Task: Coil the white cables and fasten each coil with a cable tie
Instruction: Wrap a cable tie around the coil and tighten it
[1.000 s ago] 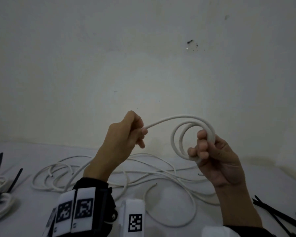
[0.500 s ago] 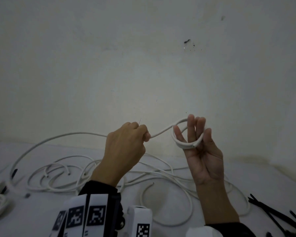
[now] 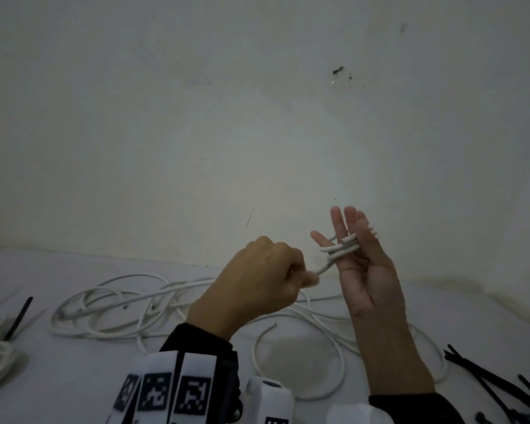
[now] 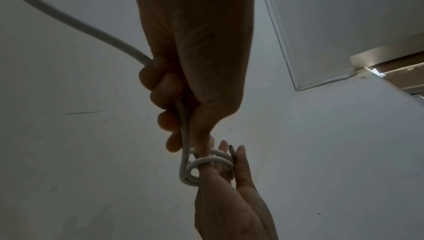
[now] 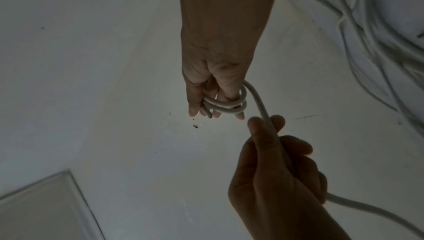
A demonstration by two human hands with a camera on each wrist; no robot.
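The left hand [image 3: 257, 286] grips the thin white round cable [image 3: 326, 264] just below-left of the right hand [image 3: 371, 286], whose straight, unclenched fingers [image 3: 349, 221] carry its small coil [image 3: 340, 249]. The short strand between them slants up-right.

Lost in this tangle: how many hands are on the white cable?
2. The left hand grips the white cable; the right hand has it wound round its straight fingers. No other hand shows.

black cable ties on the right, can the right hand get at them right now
Probably not yet: the right hand is raised with the white cable wound round its fingers, and the left hand grips it. The black cable ties lie unblocked by that forearm.
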